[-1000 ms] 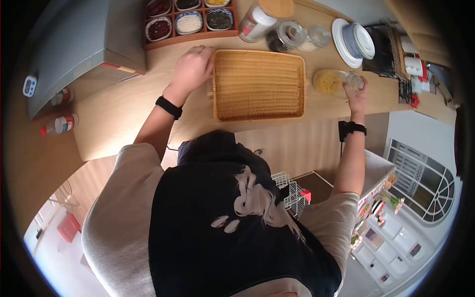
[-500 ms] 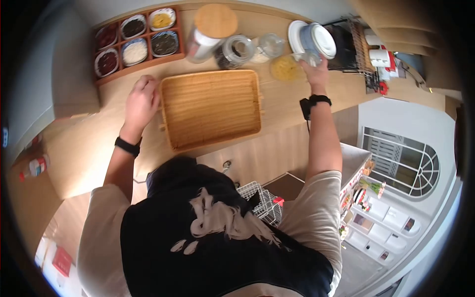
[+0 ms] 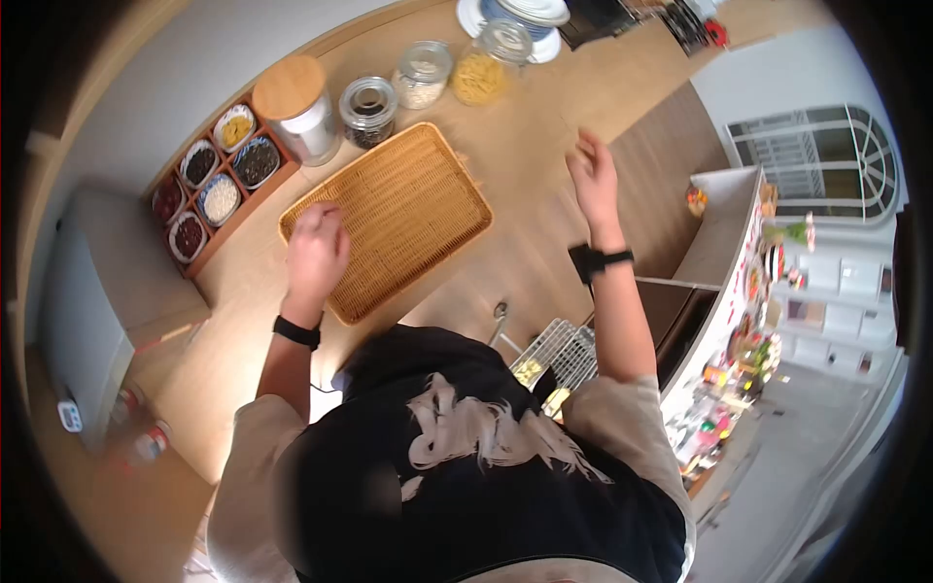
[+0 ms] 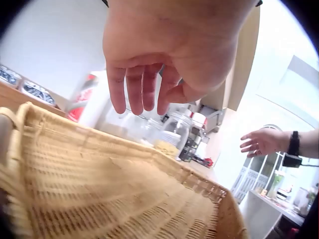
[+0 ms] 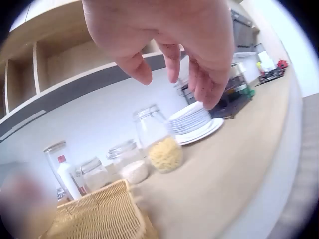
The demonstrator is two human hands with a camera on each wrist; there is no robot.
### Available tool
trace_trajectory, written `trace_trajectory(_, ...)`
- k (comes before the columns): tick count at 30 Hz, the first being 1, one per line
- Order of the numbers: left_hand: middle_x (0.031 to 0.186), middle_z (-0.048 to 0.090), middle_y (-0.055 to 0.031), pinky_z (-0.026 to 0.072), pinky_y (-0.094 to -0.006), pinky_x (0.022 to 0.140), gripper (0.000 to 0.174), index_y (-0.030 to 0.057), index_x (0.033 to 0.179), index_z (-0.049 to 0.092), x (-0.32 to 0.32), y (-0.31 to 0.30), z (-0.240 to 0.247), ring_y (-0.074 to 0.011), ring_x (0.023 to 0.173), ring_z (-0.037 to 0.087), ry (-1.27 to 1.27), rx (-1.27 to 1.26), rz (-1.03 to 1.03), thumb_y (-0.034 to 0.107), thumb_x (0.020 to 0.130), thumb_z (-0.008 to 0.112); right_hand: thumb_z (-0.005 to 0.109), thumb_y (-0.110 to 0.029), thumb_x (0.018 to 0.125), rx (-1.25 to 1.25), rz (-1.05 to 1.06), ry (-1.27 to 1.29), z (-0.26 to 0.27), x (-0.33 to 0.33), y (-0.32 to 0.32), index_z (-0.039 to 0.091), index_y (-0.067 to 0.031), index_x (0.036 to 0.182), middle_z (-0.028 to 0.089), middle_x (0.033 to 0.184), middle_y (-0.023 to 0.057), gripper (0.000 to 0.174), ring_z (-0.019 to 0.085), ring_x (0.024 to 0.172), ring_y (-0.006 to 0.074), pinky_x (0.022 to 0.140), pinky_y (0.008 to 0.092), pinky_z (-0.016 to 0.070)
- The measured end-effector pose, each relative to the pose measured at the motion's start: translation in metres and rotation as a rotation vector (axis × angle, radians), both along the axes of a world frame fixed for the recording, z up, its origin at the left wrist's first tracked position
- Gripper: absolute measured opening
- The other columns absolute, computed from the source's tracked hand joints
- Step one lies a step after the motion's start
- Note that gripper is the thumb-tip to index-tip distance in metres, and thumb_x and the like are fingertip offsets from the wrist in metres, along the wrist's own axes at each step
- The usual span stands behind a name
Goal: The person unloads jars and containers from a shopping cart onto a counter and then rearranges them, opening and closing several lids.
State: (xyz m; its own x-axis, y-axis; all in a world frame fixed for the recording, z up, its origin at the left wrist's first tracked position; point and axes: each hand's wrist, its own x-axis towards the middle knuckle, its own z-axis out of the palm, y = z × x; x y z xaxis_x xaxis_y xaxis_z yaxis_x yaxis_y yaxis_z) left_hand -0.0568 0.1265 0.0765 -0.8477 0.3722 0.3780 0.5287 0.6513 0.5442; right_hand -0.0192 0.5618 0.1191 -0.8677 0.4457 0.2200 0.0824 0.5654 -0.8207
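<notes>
A rectangular wicker basket [image 3: 408, 219] lies on the counter; its inside shows only bare weave. Over its left part hovers my left hand [image 3: 318, 251], fingers loosely bent and holding nothing; the left wrist view shows that hand [image 4: 169, 55] above the basket [image 4: 114, 184]. My right hand [image 3: 595, 185] is in the air beyond the counter's front edge, fingers relaxed, nothing held. The glass jar of yellow pasta [image 3: 479, 78] stands upright near the plates; in the right wrist view the jar [image 5: 165, 153] is below and away from my right hand [image 5: 169, 35].
Behind the basket stand a jar of white contents [image 3: 422, 85], a jar of dark contents [image 3: 368, 117] and a wooden-lidded canister [image 3: 309, 121]. A divided wooden tray [image 3: 243, 199] of small bowls is at the left. Stacked plates [image 3: 525, 15] stand at the back.
My right hand has let go of the pasta jar, now standing beside the other jars, and has drawn back. My left hand has moved from the basket's left edge to above it. The head view has turned.
</notes>
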Motion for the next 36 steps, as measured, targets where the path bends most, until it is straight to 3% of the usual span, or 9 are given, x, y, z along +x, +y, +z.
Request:
trace_trajectory(4,0.109,0.063,-0.0161,0.0520,-0.0422,0.087,0.022,-0.0003,0.099,0.067,0.014,0.050,0.007,-0.0341,0.099,0.062,-0.041,0.018,-0.225,0.002,0.078,0.063,0.063,-0.007,0.093,-0.128,-0.259,-0.077,-0.027,0.208,0.025,0.063,-0.0012,0.120,0.064,0.115,0.0053,0.028,0.062,0.105,0.0141,0.085,0.0280,0.0525)
trace_trajectory(9,0.113,0.061,-0.0186,0.0477,-0.0441,0.095,0.026,0.0000,0.105,0.065,0.036,0.110,0.015,-0.0371,0.107,0.058,0.034,-0.051,-0.419,0.003,0.080,0.061,0.061,-0.005,0.093,-0.166,-0.969,0.021,-0.083,0.489,0.033,0.065,0.0001,0.111,0.069,0.099,0.0058,0.020,0.065,0.092,0.0141,0.082,0.0280,0.0521)
trace_trajectory(11,0.114,0.060,-0.0185,0.0470,-0.0436,0.096,0.026,-0.0004,0.106,0.065,0.041,0.131,0.013,-0.0370,0.109,0.058,0.059,-0.094,-0.496,0.004,0.081,0.061,0.062,-0.011,0.091,-0.083,-1.230,-0.073,-0.104,0.584,0.006,0.066,0.0008,0.111,0.071,0.095,0.0094,0.023,0.067,0.090,0.0187,0.082,0.0317,0.0531)
trace_trajectory(13,0.114,0.060,-0.0185,0.0471,-0.0432,0.095,0.023,-0.0003,0.107,0.065,0.055,0.158,0.018,-0.0372,0.108,0.058,0.043,-0.148,-0.590,0.005,0.085,0.059,0.063,-0.025,0.083,0.061,-1.486,-0.348,-0.139,0.665,-0.017,0.067,-0.0017,0.110,0.071,0.096,0.0201,0.035,0.069,0.093,0.0337,0.086,0.0404,0.0537)
trace_trajectory(16,0.114,0.060,-0.0183,0.0470,-0.0435,0.094,0.022,0.0001,0.107,0.064,0.077,0.198,0.027,-0.0370,0.108,0.058,0.039,-0.269,-0.713,0.006,0.086,0.057,0.063,-0.024,0.080,-0.142,-1.651,-0.545,-0.158,0.718,-0.061,0.066,-0.0030,0.112,0.070,0.102,0.0225,0.038,0.067,0.099,0.0369,0.091,0.0431,0.0521)
trace_trajectory(20,0.111,0.061,-0.0176,0.0484,-0.0430,0.089,0.022,0.0003,0.108,0.064,0.113,0.219,0.052,-0.0357,0.103,0.060,0.096,-0.399,-0.789,0.006,0.088,0.055,0.065,-0.026,0.079,-0.310,-1.593,-0.750,-0.217,0.753,-0.098,0.060,-0.0034,0.124,0.062,0.121,0.0260,0.050,0.058,0.117,0.0389,0.101,0.0436,0.0473)
trace_trajectory(24,0.110,0.062,-0.0176,0.0500,-0.0415,0.083,0.023,-0.0011,0.108,0.064,0.138,0.242,0.064,-0.0344,0.098,0.061,0.082,-0.412,-0.855,0.007,0.089,0.055,0.071,-0.026,0.076,-0.464,-1.645,-0.770,-0.258,0.738,-0.099,0.047,-0.0072,0.138,0.049,0.137,0.0275,0.069,0.053,0.121,0.0428,0.106,0.0454,0.0431)
trace_trajectory(30,0.105,0.063,-0.0135,0.0530,-0.0321,0.063,0.020,-0.0033,0.107,0.064,0.177,0.250,0.093,-0.0247,0.085,0.064,0.114,-0.424,-0.910,0.006,0.093,0.054,0.068,-0.026,0.081,-0.231,-1.857,-0.720,-0.246,0.716,-0.047,0.036,-0.0151,0.143,0.045,0.136,0.0235,0.070,0.046,0.128,0.0420,0.101,0.0505,0.0456)
trace_trajectory(36,0.099,0.064,-0.0130,0.0523,-0.0304,0.058,0.019,-0.0026,0.105,0.066,0.183,0.237,0.110,-0.0241,0.077,0.064,0.130,-0.457,-0.834,0.006,0.093,0.055,0.055,-0.035,0.090,-0.706,-1.973,-0.423,-0.304,0.748,0.000,0.040,0.0006,0.137,0.054,0.128,0.0321,0.060,0.054,0.119,0.0454,0.100,0.0483,0.0456)
